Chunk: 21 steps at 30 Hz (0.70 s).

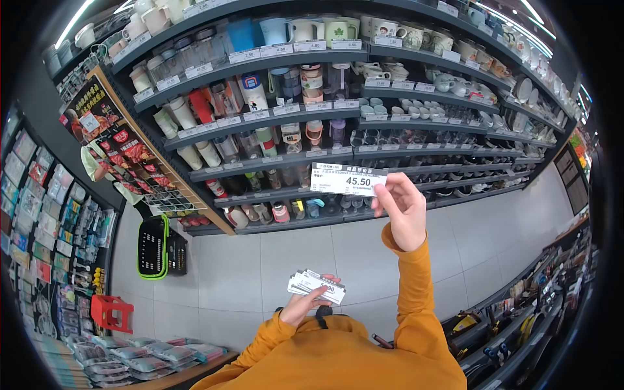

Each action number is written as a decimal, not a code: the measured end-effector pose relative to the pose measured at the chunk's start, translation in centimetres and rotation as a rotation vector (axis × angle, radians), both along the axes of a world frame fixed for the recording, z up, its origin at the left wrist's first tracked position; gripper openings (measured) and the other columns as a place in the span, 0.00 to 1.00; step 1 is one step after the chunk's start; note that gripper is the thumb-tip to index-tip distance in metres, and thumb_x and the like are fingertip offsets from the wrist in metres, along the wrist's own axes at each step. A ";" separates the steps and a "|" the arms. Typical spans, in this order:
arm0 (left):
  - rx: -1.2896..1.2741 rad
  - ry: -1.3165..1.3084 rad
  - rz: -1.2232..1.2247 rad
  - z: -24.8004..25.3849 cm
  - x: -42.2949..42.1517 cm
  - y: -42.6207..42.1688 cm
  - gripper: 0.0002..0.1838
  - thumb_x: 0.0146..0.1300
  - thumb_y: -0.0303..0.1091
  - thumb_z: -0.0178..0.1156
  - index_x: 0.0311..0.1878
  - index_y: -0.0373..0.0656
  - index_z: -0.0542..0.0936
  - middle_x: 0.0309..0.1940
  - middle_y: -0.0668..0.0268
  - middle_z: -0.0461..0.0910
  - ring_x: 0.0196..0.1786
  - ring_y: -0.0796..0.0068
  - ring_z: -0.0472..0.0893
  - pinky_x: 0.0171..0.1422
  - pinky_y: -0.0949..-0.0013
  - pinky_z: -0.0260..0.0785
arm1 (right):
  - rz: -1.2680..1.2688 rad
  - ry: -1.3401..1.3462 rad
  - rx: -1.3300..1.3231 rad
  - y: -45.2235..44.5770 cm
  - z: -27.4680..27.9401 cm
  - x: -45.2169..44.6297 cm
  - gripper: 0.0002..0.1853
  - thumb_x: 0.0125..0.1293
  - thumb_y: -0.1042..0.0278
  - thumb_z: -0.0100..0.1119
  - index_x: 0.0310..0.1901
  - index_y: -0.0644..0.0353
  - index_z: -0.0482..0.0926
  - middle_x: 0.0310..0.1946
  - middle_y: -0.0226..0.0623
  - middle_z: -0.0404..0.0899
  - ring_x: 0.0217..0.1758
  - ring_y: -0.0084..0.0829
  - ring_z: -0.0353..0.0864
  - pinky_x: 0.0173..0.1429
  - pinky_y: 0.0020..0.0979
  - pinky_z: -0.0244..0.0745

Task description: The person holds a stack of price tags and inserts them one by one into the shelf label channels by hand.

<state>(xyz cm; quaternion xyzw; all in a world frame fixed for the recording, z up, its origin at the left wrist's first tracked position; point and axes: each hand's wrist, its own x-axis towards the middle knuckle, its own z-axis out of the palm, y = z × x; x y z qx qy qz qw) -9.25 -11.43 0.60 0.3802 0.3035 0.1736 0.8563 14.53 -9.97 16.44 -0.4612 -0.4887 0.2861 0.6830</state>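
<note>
My right hand (404, 207) is raised in front of the shelves, thumb and fingers pinching the right end of a white price tag (344, 180) that reads 45.50. Lower down, close to my body, my left hand (305, 307) grips a fanned stack of similar price tags (313, 285). The uppermost one carries a price partly covered by my thumb. Behind the raised tag, the shelving (260, 162) holds cups, bottles and glasses, with price labels along each shelf edge. The two hands are well apart.
A black shopping basket with a green rim (153, 247) stands on the tiled floor (292, 247), left. Beyond it is a person's arm (97, 170). A red stool (112, 313) and packaged goods (149, 356) are at lower left. Another rack (513, 325) runs along the right.
</note>
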 end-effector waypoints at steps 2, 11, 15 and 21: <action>-0.008 -0.003 0.012 0.0 -0.1 -0.1 0.19 0.71 0.32 0.50 0.64 0.42 0.68 0.62 0.60 0.73 0.60 0.70 0.76 0.53 0.69 0.73 | 0.012 -0.009 0.000 -0.1 -0.1 0.1 0.05 0.68 0.74 0.58 0.42 0.65 0.75 0.28 0.30 0.79 0.29 0.16 0.76 0.33 0.19 0.71; -0.076 -0.044 -0.032 0.7 -0.2 0.3 0.20 0.71 0.33 0.52 0.64 0.41 0.68 0.61 0.58 0.73 0.60 0.70 0.77 0.53 0.71 0.74 | -0.006 -0.014 -0.087 0.2 -2.0 0.2 0.05 0.68 0.73 0.58 0.39 0.64 0.75 0.28 0.32 0.80 0.30 0.17 0.77 0.35 0.20 0.71; -0.093 -0.094 0.011 -0.2 -1.1 1.0 0.20 0.72 0.34 0.47 0.66 0.41 0.67 0.63 0.60 0.72 0.59 0.71 0.77 0.54 0.71 0.73 | 0.006 0.072 -0.143 0.9 -5.1 -1.2 0.04 0.69 0.74 0.56 0.38 0.65 0.73 0.27 0.34 0.79 0.27 0.19 0.76 0.33 0.22 0.71; -0.110 -0.180 0.086 -0.4 -3.3 3.5 0.23 0.73 0.35 0.43 0.68 0.38 0.64 0.64 0.57 0.71 0.62 0.69 0.76 0.56 0.71 0.75 | 0.122 0.038 -0.169 3.6 -5.7 -5.4 0.06 0.68 0.75 0.57 0.41 0.67 0.72 0.33 0.43 0.84 0.30 0.22 0.80 0.38 0.23 0.76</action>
